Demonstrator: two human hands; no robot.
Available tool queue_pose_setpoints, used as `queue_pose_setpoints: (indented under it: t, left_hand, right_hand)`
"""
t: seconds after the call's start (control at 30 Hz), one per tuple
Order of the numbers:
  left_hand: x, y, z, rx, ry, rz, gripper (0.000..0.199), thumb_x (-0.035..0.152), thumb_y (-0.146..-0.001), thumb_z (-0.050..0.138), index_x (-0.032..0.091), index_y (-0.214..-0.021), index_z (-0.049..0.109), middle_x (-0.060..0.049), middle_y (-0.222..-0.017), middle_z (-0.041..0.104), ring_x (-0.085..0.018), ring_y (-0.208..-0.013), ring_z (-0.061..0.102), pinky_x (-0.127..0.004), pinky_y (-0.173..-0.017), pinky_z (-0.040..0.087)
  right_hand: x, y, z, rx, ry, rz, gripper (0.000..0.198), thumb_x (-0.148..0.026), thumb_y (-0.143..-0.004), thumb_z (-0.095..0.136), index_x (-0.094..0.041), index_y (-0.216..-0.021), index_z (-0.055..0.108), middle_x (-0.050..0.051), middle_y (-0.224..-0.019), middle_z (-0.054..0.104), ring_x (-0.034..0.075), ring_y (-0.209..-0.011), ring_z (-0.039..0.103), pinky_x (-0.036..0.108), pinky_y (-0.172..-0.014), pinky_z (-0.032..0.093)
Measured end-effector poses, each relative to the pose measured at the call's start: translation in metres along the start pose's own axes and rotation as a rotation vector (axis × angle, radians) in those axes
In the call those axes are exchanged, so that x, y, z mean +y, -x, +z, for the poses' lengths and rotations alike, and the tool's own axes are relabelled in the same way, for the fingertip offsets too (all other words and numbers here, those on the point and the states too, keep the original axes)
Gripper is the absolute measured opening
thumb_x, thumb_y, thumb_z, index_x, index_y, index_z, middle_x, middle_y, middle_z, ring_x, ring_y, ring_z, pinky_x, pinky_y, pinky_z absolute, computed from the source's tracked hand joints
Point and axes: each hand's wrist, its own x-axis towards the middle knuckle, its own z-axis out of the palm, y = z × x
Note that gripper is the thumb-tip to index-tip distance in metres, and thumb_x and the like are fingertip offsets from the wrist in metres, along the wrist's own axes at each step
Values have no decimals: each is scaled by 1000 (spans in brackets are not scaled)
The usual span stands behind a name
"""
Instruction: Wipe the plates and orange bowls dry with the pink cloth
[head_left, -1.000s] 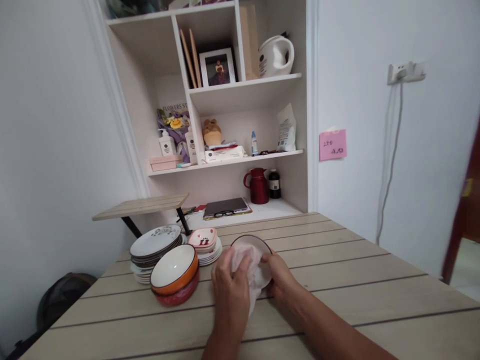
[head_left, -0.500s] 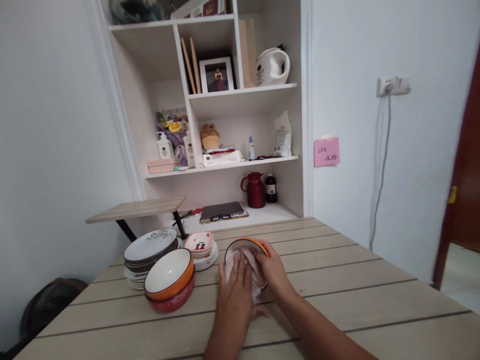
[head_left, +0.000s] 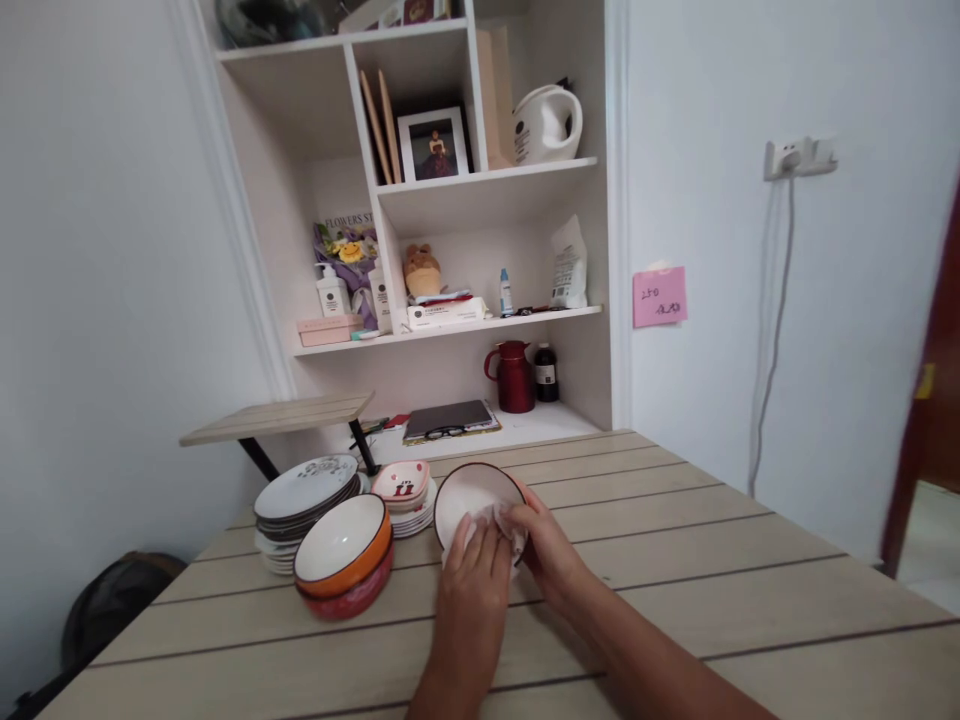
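White-lined bowl: a dark-rimmed bowl (head_left: 472,490), tilted with its pale inside facing the viewer, is between the two hands above or on the table; whether it touches cannot be told.
Cloth: a pale, crumpled cloth (head_left: 519,540) lies against the bowl's lower inside, mostly covered by fingers.
Left hand: the left hand (head_left: 474,575) lies over the bowl's near side, fingers close together and pressing on the cloth; its thumb is hidden, so whether it grips cannot be told.
Right hand: the right hand (head_left: 553,545) pinches the bowl's right edge, thumb inside.
What hides it: both hands cover the near rim.
Bowls at left: an orange bowl (head_left: 346,545) sits in a red bowl (head_left: 356,597), apart from the left hand.
Dishes behind: a stack of plates (head_left: 306,487), its top one flower-patterned; square dishes (head_left: 401,482) on small white plates (head_left: 417,518), just beside the held bowl.
Table: slatted pale wood (head_left: 690,590), with a small raised shelf (head_left: 277,418) at back left.
Alcove: glasses (head_left: 445,433), red jug (head_left: 516,380), dark bottle (head_left: 546,373).
Since half a second ago: orange no longer shows on the held bowl, more white interior does; the left fingers have drawn together; the stacks are unchanged.
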Motion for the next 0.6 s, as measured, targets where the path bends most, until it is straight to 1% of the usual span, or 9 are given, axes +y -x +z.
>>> queue_pose_setpoints:
  t: [0.07, 0.13, 0.2, 0.27, 0.33, 0.43, 0.5, 0.6]
  left_hand:
    - [0, 0, -1, 47, 25, -24, 35, 11, -97, 35, 14, -120, 61, -9, -121, 70, -20, -118, 62, -44, -108, 45]
    - [1, -1, -1, 73, 50, -22, 37, 9, -97, 34, 13, -122, 60, -10, -124, 68, -20, -121, 60, -44, -107, 45]
    - [2, -1, 1, 72, 84, -13, 37, 8, -96, 35, 13, -124, 60, -10, -125, 68, -20, -122, 59, -44, -108, 44]
    - [3, -1, 7, 44, 130, -15, 37, 9, -96, 39, 15, -126, 59, -9, -123, 69, -20, -122, 59, -44, -109, 43]
    - [4, -1, 14, -8, 170, -8, 36, 13, -95, 44, 18, -128, 59, -7, -123, 69, -20, -121, 59, -45, -109, 42]
    - [4, 0, 23, -62, 209, 41, 34, 19, -96, 46, 23, -127, 60, -5, -124, 68, -19, -122, 58, -43, -110, 40]
    - [5, -1, 23, -56, 218, 67, 31, 21, -97, 45, 26, -123, 62, -3, -124, 69, -18, -122, 58, -43, -112, 38]
    - [9, -5, 15, -17, 204, 71, 28, 21, -98, 46, 28, -118, 64, 0, -124, 68, -19, -122, 57, -47, -115, 32]
  right_hand:
    - [2, 4, 4, -23, -33, 18, 54, -25, -65, 69, -26, -118, 62, 0, -88, 73, 17, -74, 65, 24, -63, 47]
    - [2, 8, 9, -23, -34, 1, 49, -26, -68, 68, -28, -116, 61, -1, -88, 71, 16, -74, 64, 23, -64, 47]
    - [0, 10, 13, 9, 2, -33, 43, -25, -70, 64, -27, -113, 61, -2, -86, 70, 15, -74, 63, 23, -66, 47]
    - [-5, 7, 12, 45, 50, -37, 41, -24, -69, 62, -25, -110, 61, -3, -83, 69, 14, -72, 61, 22, -64, 45]
    - [-13, 2, 6, 48, 94, -8, 40, -23, -67, 62, -22, -108, 62, -2, -78, 69, 14, -67, 59, 21, -59, 43]
    - [-28, -6, -8, -5, 157, 62, 39, -23, -65, 66, -20, -105, 66, -1, -72, 70, 14, -62, 58, 22, -54, 40]
    - [-39, -8, -16, -48, 207, 98, 40, -22, -65, 70, -20, -105, 68, -1, -72, 70, 14, -60, 56, 21, -53, 39]
    - [-55, -6, -24, -111, 284, 145, 43, -22, -65, 73, -20, -108, 68, 0, -74, 72, 14, -59, 56, 20, -50, 36]
